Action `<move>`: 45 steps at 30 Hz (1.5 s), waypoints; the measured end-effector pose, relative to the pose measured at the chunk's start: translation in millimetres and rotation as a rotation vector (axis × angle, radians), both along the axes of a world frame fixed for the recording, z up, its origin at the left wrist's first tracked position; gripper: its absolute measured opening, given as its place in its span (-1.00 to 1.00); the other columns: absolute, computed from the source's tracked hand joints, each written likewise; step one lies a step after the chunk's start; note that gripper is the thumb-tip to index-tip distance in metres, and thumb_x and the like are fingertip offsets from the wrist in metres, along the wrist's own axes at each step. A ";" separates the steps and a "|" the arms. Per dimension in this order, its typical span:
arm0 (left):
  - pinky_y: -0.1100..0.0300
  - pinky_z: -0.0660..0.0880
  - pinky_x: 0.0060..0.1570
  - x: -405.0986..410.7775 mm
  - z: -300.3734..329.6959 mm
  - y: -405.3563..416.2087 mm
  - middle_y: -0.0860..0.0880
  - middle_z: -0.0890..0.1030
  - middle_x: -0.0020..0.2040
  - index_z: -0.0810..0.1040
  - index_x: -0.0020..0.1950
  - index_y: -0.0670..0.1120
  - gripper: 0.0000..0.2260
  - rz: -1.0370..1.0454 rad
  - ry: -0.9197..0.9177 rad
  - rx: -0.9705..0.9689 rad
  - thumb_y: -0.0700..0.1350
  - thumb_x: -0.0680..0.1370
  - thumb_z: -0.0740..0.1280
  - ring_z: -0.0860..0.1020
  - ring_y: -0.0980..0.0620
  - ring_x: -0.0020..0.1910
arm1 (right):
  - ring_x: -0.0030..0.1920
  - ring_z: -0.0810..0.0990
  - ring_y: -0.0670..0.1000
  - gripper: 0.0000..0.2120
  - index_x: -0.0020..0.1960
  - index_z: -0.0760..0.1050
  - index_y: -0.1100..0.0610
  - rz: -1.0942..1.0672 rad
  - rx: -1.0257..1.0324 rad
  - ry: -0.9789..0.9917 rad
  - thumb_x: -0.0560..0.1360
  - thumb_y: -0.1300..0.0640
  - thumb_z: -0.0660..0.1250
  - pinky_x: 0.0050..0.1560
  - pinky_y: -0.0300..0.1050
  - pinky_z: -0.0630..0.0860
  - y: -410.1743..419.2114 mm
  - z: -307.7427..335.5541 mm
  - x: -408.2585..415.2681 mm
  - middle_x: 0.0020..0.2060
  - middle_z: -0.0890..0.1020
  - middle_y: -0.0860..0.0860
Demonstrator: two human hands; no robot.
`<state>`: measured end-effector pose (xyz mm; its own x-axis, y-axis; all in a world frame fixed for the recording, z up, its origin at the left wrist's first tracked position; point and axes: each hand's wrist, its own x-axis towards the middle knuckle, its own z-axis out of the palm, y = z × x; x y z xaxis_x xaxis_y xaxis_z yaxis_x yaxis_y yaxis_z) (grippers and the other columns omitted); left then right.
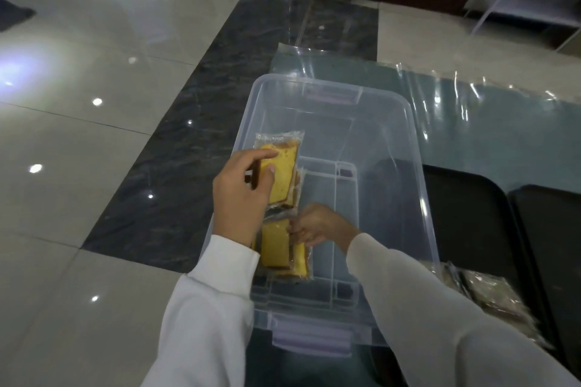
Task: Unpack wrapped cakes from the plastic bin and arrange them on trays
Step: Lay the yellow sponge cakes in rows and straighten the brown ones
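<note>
A clear plastic bin [405,148] stands on the table in front of me. My left hand [242,195] holds a wrapped yellow cake [283,166] above the bin's left side, thumb and fingers pinching its long edges. Lower in the bin, my right hand [317,225] grips the wrapper of another wrapped yellow cake [279,248] lying against the left wall. A third wrapped cake seems to lie partly hidden beneath the held one. Two black trays [471,214] sit to the right of the bin, and wrapped cakes [490,295] lie on the nearer tray's front part.
A second black tray [553,229] lies at the far right. Clear plastic sheeting [471,97] covers the glass table behind the bin. The bin's purple latch [311,339] faces me. Tiled floor drops away to the left of the table edge.
</note>
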<state>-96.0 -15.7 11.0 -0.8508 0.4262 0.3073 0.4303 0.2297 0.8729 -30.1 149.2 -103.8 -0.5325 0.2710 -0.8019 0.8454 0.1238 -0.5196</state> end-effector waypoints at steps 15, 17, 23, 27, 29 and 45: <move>0.38 0.51 0.12 16.2 24.4 3.0 0.07 0.64 0.13 0.62 0.14 0.08 -0.79 -0.053 -0.013 -0.052 -0.21 0.60 0.41 0.57 0.21 0.10 | -0.23 0.76 0.15 -0.80 -0.17 0.52 0.15 -0.309 0.346 0.422 0.50 0.28 0.53 -0.20 0.12 0.73 25.9 112.1 92.2 -0.15 0.72 0.22; 0.41 0.48 0.10 24.6 34.2 5.3 0.07 0.63 0.16 0.62 0.17 0.07 -0.80 -0.064 -0.012 -0.046 -0.18 0.61 0.40 0.56 0.21 0.11 | -0.21 0.76 0.13 -0.82 -0.12 0.50 0.16 -0.396 0.336 0.519 0.53 0.29 0.49 -0.18 0.09 0.73 31.7 130.8 110.5 -0.13 0.71 0.23; 0.47 0.47 0.08 59.4 61.4 17.0 0.16 0.60 0.15 0.61 0.21 0.07 -0.80 -0.088 0.040 0.018 -0.15 0.62 0.41 0.53 0.31 0.11 | -0.11 0.75 0.19 -0.89 0.03 0.47 0.23 -0.671 0.310 0.821 0.62 0.25 0.40 -0.13 0.09 0.73 41.9 176.6 163.2 -0.08 0.69 0.24; 0.51 0.47 0.09 94.9 74.1 32.5 0.18 0.59 0.14 0.62 0.21 0.04 -0.81 -0.138 0.068 0.043 -0.15 0.61 0.41 0.50 0.40 0.11 | -0.10 0.77 0.08 -0.90 0.08 0.45 0.22 -0.784 0.273 0.953 0.65 0.21 0.34 -0.19 -0.07 0.70 50.1 194.6 209.8 -0.06 0.72 0.14; 0.48 0.46 0.11 116.3 77.5 42.6 0.16 0.59 0.16 0.60 0.19 0.06 -0.81 -0.182 0.093 0.058 -0.16 0.61 0.42 0.50 0.38 0.12 | -0.08 0.77 0.07 -0.89 0.10 0.45 0.21 -0.840 0.259 0.975 0.65 0.18 0.34 -0.17 -0.07 0.70 56.4 197.2 238.0 -0.04 0.73 0.13; 0.47 0.43 0.10 361.4 42.5 145.4 0.19 0.64 0.10 0.65 0.15 -0.02 -0.80 -0.416 0.091 0.043 -0.27 0.62 0.37 0.57 0.29 0.12 | -0.07 0.69 0.16 -0.88 0.07 0.52 0.18 -1.185 0.183 0.837 0.63 0.13 0.39 -0.19 0.01 0.71 115.5 123.5 527.0 0.09 0.64 0.31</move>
